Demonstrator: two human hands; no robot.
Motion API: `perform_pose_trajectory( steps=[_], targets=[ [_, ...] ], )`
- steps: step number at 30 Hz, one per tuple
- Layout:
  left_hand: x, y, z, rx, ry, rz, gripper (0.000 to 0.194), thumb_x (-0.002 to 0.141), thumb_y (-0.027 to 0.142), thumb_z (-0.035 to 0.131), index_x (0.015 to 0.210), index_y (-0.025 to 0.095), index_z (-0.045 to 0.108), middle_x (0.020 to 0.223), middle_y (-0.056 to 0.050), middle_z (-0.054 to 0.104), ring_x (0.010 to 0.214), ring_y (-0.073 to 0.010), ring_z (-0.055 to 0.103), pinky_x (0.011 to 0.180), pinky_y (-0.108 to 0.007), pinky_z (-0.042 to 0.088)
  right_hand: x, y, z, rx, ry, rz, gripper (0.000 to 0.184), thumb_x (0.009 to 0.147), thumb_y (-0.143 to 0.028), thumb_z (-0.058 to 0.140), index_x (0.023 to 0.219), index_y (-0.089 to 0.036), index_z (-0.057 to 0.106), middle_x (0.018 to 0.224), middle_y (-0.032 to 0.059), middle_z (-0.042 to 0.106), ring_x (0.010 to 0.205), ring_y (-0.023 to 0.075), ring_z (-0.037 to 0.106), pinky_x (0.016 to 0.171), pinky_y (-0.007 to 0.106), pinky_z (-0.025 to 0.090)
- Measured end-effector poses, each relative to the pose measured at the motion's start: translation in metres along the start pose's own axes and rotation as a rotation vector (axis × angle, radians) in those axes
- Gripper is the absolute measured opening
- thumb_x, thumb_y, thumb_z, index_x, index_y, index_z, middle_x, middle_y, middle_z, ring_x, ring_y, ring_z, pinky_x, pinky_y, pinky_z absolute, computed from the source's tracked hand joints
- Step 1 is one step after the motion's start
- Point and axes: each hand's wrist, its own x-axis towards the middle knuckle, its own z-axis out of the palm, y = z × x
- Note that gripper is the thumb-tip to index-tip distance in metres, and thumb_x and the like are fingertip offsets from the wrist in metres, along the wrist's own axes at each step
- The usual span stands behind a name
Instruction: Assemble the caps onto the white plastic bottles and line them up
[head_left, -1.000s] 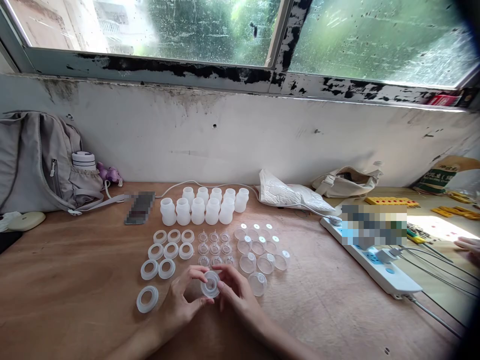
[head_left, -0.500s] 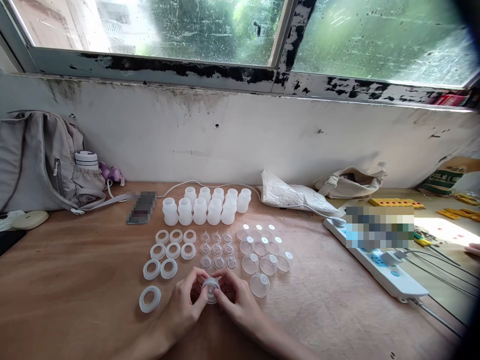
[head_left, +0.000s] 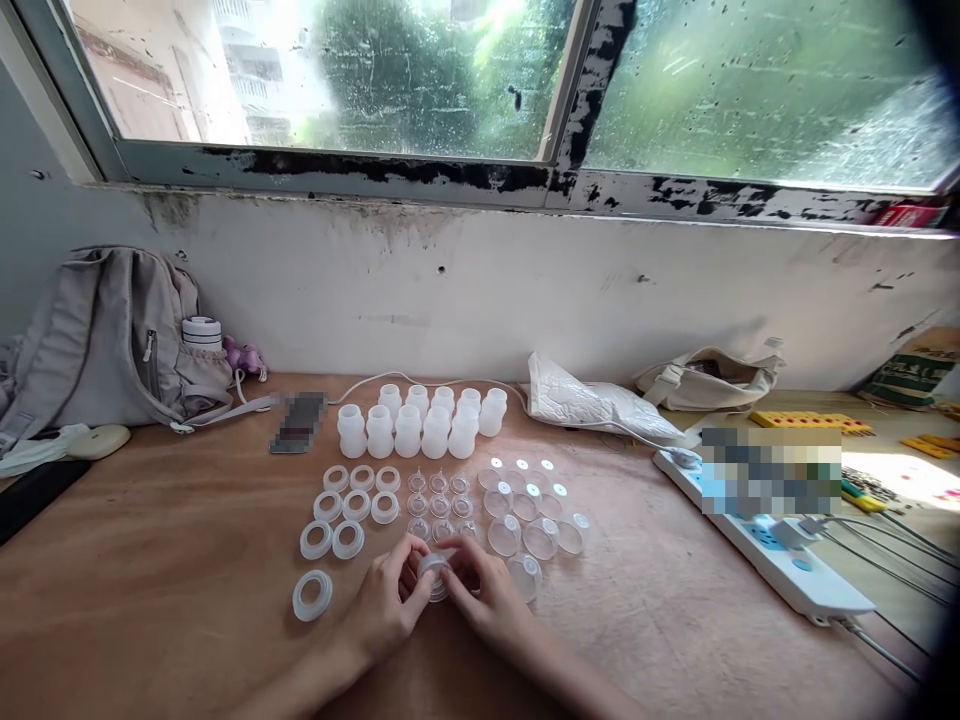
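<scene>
Between my left hand [head_left: 391, 592] and my right hand [head_left: 480, 585] is a small translucent plastic ring piece [head_left: 434, 580], with the fingers of both hands closed around its sides. It looks like a collar with a clear part seated in it; the fingers partly hide it. Several translucent collar rings [head_left: 312, 596] lie flat to the left of my hands. Just beyond my fingers sit several small clear nipple-shaped pieces [head_left: 439, 504]. To the right are several clear domed caps [head_left: 540, 541] with white spots. Farther back, white bottles [head_left: 407, 431] stand upright in two rows.
A blurred phone [head_left: 298, 422] and a grey backpack [head_left: 127, 330] are at the left. A white plastic package [head_left: 592, 400] and a beige pouch [head_left: 709, 378] lie by the wall. On the right, a white power strip [head_left: 772, 555] with cables runs along the wooden table [head_left: 187, 600].
The whole view has shifted slightly, with things sitting a little farther right and lower. Both hands keep hold of the ring piece, and the laid-out parts have not visibly moved on the table.
</scene>
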Motion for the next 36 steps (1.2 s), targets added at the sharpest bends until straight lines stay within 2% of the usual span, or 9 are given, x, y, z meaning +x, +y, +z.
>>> perform_pose_trajectory(
  steps=[5, 9, 14, 19, 21, 24, 29, 36],
  targets=[
    [0.003, 0.002, 0.004, -0.049, 0.015, -0.015, 0.015, 0.084, 0.032, 0.039, 0.081, 0.019, 0.045, 0.068, 0.001, 0.057, 0.056, -0.0108, 0.052, 0.052, -0.02, 0.04, -0.001, 0.006, 0.001, 0.144, -0.063, 0.03, 0.009, 0.08, -0.025, 0.047, 0.087, -0.019, 0.046, 0.062, -0.0026, 0.052, 0.051, 0.01, 0.049, 0.046, 0.02, 0.039],
    [0.006, -0.003, 0.006, 0.003, 0.049, 0.025, 0.013, 0.082, 0.032, 0.042, 0.078, 0.019, 0.044, 0.061, 0.004, 0.052, 0.051, -0.0098, 0.049, 0.052, -0.02, 0.038, 0.0, 0.014, 0.006, 0.274, -0.086, 0.079, 0.01, 0.079, -0.026, 0.047, 0.085, -0.018, 0.045, 0.057, -0.004, 0.052, 0.046, 0.0097, 0.051, 0.042, 0.02, 0.04],
    [0.009, -0.006, 0.004, 0.023, -0.034, 0.063, 0.013, 0.084, 0.03, 0.036, 0.079, 0.019, 0.041, 0.06, 0.006, 0.048, 0.048, -0.0086, 0.045, 0.05, -0.02, 0.036, 0.003, 0.02, 0.011, 0.394, -0.086, 0.114, 0.013, 0.075, -0.026, 0.051, 0.081, -0.018, 0.042, 0.049, -0.0073, 0.05, 0.036, 0.0076, 0.047, 0.036, 0.018, 0.038],
    [0.007, -0.006, 0.003, 0.041, -0.033, 0.094, 0.013, 0.083, 0.03, 0.037, 0.081, 0.019, 0.043, 0.062, 0.005, 0.047, 0.052, -0.0093, 0.045, 0.053, -0.021, 0.036, 0.005, 0.025, 0.015, 0.387, -0.009, 0.058, 0.011, 0.074, -0.024, 0.051, 0.077, -0.018, 0.042, 0.047, -0.0083, 0.049, 0.034, 0.0059, 0.045, 0.034, 0.017, 0.037],
    [0.006, -0.005, 0.003, 0.054, -0.019, 0.108, 0.011, 0.08, 0.029, 0.043, 0.084, 0.019, 0.044, 0.065, 0.004, 0.049, 0.057, -0.0101, 0.046, 0.056, -0.021, 0.037, 0.004, 0.026, 0.015, 0.385, 0.015, 0.041, 0.011, 0.074, -0.024, 0.052, 0.077, -0.018, 0.043, 0.049, -0.008, 0.049, 0.036, 0.0061, 0.046, 0.035, 0.017, 0.038],
    [0.004, -0.005, 0.004, 0.067, 0.0, 0.128, 0.02, 0.073, 0.026, 0.052, 0.09, 0.018, 0.044, 0.072, 0.003, 0.051, 0.061, -0.0107, 0.047, 0.059, -0.022, 0.037, 0.003, 0.027, 0.015, 0.39, 0.037, 0.021, 0.015, 0.073, -0.027, 0.053, 0.081, -0.018, 0.043, 0.053, -0.0073, 0.051, 0.039, 0.0067, 0.049, 0.038, 0.018, 0.041],
    [0.005, -0.008, 0.005, 0.066, 0.031, 0.131, 0.019, 0.072, 0.02, 0.05, 0.09, 0.018, 0.044, 0.071, 0.002, 0.051, 0.063, -0.0112, 0.047, 0.058, -0.021, 0.037, 0.003, 0.025, 0.016, 0.396, 0.022, 0.001, 0.021, 0.069, -0.023, 0.056, 0.085, -0.018, 0.043, 0.059, -0.006, 0.055, 0.043, 0.0075, 0.052, 0.039, 0.019, 0.043],
    [0.006, -0.013, 0.005, 0.044, 0.028, 0.107, 0.019, 0.069, 0.014, 0.049, 0.086, 0.019, 0.044, 0.067, 0.004, 0.049, 0.062, -0.0105, 0.045, 0.056, -0.02, 0.035, 0.002, 0.023, 0.016, 0.378, 0.017, 0.003, 0.016, 0.071, -0.016, 0.052, 0.083, -0.019, 0.041, 0.059, -0.0059, 0.054, 0.045, 0.0074, 0.051, 0.041, 0.019, 0.042]
  ],
)
